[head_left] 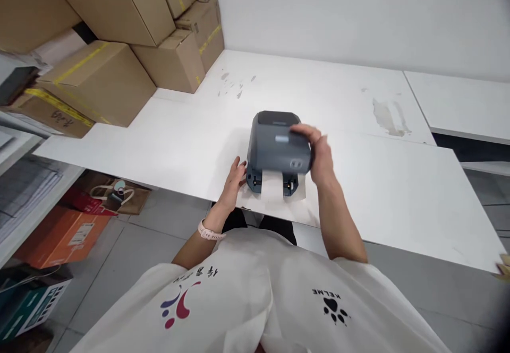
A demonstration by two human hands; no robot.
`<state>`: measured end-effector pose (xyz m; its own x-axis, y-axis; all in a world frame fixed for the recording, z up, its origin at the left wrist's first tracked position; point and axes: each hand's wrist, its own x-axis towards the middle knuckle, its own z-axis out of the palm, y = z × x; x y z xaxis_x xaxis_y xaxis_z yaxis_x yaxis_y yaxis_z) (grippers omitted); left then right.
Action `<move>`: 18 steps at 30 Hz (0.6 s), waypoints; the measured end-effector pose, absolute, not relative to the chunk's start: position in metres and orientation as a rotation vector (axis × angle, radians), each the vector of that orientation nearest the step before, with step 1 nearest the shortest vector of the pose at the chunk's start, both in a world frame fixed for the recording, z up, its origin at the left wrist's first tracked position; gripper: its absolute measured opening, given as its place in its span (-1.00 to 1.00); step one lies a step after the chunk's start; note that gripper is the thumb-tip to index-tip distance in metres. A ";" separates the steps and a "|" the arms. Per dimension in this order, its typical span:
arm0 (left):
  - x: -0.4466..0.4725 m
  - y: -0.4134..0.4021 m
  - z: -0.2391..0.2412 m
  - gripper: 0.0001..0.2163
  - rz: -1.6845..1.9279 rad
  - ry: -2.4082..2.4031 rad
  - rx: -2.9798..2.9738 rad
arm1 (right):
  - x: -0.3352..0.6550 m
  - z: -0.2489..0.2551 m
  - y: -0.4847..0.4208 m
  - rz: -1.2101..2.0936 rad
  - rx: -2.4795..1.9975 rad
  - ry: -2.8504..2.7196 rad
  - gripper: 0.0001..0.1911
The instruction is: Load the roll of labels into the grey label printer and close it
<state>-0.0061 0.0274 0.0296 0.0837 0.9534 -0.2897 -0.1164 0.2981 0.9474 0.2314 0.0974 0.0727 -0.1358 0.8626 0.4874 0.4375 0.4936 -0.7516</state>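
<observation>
A dark grey label printer (279,143) stands on the white table in front of me, its cover slightly blurred and raised off the base at the front. White label paper (272,187) hangs out of the front between two dark base parts. My right hand (319,151) grips the cover's right side, thumb and fingers around its edge. At the base's left front corner is my left hand (234,180), fingers apart; whether they touch the printer is unclear. A pink band circles my left wrist.
Cardboard boxes (99,77) with yellow tape are stacked at the table's left and back. The white table (191,146) has worn patches, and its front edge lies close to my body. An orange box (64,236) and bags stand on the floor at left.
</observation>
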 end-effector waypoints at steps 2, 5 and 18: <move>-0.002 0.031 0.034 -0.20 1.022 1.190 0.901 | 0.224 0.064 0.062 0.538 -1.129 -1.791 -0.47; 0.007 0.036 0.041 -0.17 1.021 1.187 0.904 | 0.213 0.055 0.032 0.501 -1.209 -1.850 -0.54; 0.003 0.050 0.027 -0.28 1.039 1.090 1.142 | 0.202 0.018 0.025 1.218 -1.287 -1.142 -0.03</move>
<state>0.0030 0.0501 0.0274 0.1659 0.9798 -0.1116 -0.0641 0.1236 0.9903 0.2020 0.0250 0.0176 0.0515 0.9964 -0.0676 0.0034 -0.0679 -0.9977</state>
